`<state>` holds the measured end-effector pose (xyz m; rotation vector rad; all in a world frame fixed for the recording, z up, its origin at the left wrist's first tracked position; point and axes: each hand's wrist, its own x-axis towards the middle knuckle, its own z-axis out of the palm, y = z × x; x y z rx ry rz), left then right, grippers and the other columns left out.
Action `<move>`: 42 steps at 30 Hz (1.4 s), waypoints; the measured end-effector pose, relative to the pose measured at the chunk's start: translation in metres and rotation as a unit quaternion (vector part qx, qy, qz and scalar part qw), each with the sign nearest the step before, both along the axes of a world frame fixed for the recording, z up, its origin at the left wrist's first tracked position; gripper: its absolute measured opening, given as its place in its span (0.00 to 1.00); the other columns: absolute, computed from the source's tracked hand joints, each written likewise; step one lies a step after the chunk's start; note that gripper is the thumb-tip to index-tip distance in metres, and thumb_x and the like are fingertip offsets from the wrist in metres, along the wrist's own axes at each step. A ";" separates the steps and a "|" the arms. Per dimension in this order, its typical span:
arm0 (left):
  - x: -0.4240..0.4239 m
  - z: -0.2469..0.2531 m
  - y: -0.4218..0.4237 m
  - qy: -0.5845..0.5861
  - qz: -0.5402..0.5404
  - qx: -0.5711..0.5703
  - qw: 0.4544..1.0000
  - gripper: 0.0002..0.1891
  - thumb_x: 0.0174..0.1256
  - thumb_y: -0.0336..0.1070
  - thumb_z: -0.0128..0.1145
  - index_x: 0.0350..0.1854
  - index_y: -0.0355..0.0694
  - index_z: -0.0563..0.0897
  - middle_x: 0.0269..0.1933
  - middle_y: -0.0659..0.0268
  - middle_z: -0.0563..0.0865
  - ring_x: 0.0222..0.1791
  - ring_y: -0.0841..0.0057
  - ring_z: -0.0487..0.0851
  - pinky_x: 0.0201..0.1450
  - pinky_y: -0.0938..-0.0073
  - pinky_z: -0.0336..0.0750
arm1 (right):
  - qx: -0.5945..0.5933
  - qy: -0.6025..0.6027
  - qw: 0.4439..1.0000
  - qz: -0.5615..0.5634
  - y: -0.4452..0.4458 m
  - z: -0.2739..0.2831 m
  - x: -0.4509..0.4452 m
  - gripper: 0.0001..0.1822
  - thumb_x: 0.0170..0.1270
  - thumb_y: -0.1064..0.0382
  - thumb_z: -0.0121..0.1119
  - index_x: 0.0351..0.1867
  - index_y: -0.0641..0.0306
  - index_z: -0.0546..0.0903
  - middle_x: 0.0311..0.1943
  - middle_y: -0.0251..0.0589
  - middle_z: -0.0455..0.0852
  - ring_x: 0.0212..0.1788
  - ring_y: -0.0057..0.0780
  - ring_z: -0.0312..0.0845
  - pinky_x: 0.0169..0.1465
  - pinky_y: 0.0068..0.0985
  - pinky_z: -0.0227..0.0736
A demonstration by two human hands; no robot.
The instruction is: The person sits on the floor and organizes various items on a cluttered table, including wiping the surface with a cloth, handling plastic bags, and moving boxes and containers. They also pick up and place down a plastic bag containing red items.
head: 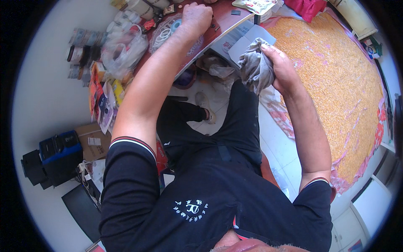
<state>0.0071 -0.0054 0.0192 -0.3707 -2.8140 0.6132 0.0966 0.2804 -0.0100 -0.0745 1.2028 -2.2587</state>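
Observation:
My left hand (197,18) is over the far part of the reddish table (220,11), its fingers curled downward; whether something is inside them is hidden. Small dark pieces lie on the table just right of it. Below the wrist, a pale blue tape roll (175,26) and several white rings (163,37) rest on a lace-patterned mat (153,44). Past the table's edge, my right hand (280,64) grips a crumpled grey cloth (256,67), with the thumb on top of it. The cloth hangs in front of an open cardboard box (248,41).
Plastic bags (124,53), jars (85,37) and snack packets (105,100) crowd the left side. Yellow corn kernels (340,82) cover a pink sheet on the floor at right. A dark bowl (185,77) stands under the table, near my shoe (203,100).

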 end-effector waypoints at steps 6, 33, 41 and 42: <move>0.055 0.045 0.021 0.018 0.040 0.540 0.841 0.10 0.71 0.41 0.63 0.40 0.39 0.89 0.40 0.63 0.91 0.43 0.69 0.87 0.51 0.65 0.80 | -0.039 -0.010 0.997 -0.072 -0.016 0.019 -0.012 0.18 0.81 0.55 0.50 0.58 0.68 0.80 0.50 0.43 0.88 0.48 0.27 0.86 0.55 0.30 0.82; 0.220 0.027 -0.033 -0.014 0.135 0.816 0.562 0.10 0.77 0.38 0.62 0.48 0.36 0.86 0.44 0.67 0.90 0.42 0.84 0.85 0.49 0.80 0.79 | 0.114 0.174 0.978 0.010 -0.068 0.049 0.020 0.18 0.82 0.53 0.53 0.56 0.66 0.83 0.45 0.38 0.90 0.43 0.23 0.87 0.49 0.23 0.81; 0.225 0.042 0.052 0.066 -0.042 0.559 0.826 0.07 0.74 0.33 0.62 0.45 0.34 0.86 0.37 0.59 0.89 0.37 0.78 0.85 0.42 0.72 0.81 | 0.300 0.465 0.832 -0.024 -0.086 0.056 0.061 0.18 0.82 0.52 0.51 0.48 0.65 0.84 0.40 0.56 0.87 0.43 0.52 0.85 0.47 0.39 0.78; 0.223 0.038 0.054 0.067 -0.036 0.587 0.806 0.07 0.74 0.32 0.62 0.45 0.34 0.86 0.36 0.60 0.89 0.37 0.79 0.85 0.42 0.73 0.80 | 0.296 0.467 0.832 -0.038 -0.086 0.052 0.060 0.18 0.82 0.52 0.50 0.49 0.65 0.84 0.40 0.55 0.87 0.42 0.50 0.85 0.47 0.39 0.78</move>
